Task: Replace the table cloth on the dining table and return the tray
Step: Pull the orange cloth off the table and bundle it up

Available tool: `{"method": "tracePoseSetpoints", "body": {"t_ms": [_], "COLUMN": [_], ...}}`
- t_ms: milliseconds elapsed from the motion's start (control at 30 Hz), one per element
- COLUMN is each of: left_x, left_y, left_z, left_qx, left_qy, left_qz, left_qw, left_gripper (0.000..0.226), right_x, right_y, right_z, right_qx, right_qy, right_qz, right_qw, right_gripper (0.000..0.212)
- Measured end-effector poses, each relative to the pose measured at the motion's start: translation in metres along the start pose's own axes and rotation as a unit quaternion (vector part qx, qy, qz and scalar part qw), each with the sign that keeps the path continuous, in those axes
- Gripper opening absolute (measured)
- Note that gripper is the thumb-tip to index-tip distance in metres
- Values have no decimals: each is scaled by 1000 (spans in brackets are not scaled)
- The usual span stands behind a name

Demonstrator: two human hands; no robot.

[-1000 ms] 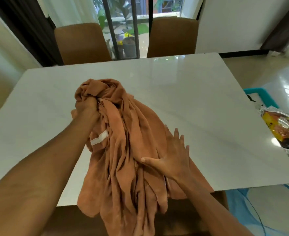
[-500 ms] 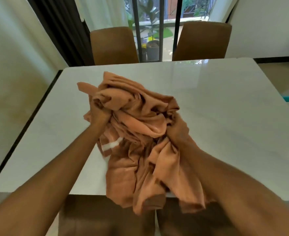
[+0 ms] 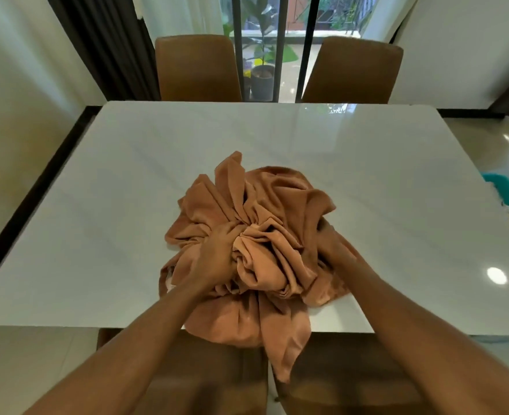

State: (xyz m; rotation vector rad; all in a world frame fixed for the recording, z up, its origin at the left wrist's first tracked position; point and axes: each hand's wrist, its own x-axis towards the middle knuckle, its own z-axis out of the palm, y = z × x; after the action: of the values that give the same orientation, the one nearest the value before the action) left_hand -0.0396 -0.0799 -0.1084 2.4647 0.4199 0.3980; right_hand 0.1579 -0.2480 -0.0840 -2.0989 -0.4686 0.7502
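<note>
Clutching heaped tablecloth (image 3: pixel 265 202), left hand (image 3: pixel 217 254); right hand (image 3: pixel 330 247) half-buried (tail over table (image 3: pixel 103 235) edge)

The person has two bare arms, the left arm (image 3: pixel 145 339) and the right arm (image 3: pixel 412 324). There is only skin on them all the way from the wrists to the bottom edge of the picture, where they look wide and a bit blurry. Both arms are long and smooth, and they get thinner toward the wrists. The left hand (image 3: pixel 217 256) shows its back and its round knuckles, while the right hand (image 3: pixel 332 250) shows just a part of its back and its wrist, with its fingers out of sight.
</note>
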Motion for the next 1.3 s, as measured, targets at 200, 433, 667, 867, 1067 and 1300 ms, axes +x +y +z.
{"method": "tracePoseSetpoints", "body": {"t_ms": [200,433,667,867,1067,1300], "left_x": [9,17,0,4,28,8], "left_y": [-6,-15,-56,-26,33,100], "left_z": [5,-30,-61,-25,13,22], "left_qx": [20,-290,-59,-247,-582,-687], "left_qy": [-20,-267,-14,-67,-123,-184], "left_qz": [10,-144,-316,-369,-284,-275], "left_qw": [1000,907,947,894,752,647], "left_gripper": [42,98,94,122,72,22], "right_x": [-36,-58,-20,-30,-43,-93], "right_y": [-68,-52,-15,3,-32,13], "right_z": [-38,41,55,40,-4,-23], "right_qx": [279,-75,-150,-102,-25,175], "right_qy": [-51,-68,4,-6,-180,-151], "right_qz": [106,91,158,129,55,105], "right_qw": [953,991,976,986,982,967], "right_gripper": [51,70,116,79,51,44]}}
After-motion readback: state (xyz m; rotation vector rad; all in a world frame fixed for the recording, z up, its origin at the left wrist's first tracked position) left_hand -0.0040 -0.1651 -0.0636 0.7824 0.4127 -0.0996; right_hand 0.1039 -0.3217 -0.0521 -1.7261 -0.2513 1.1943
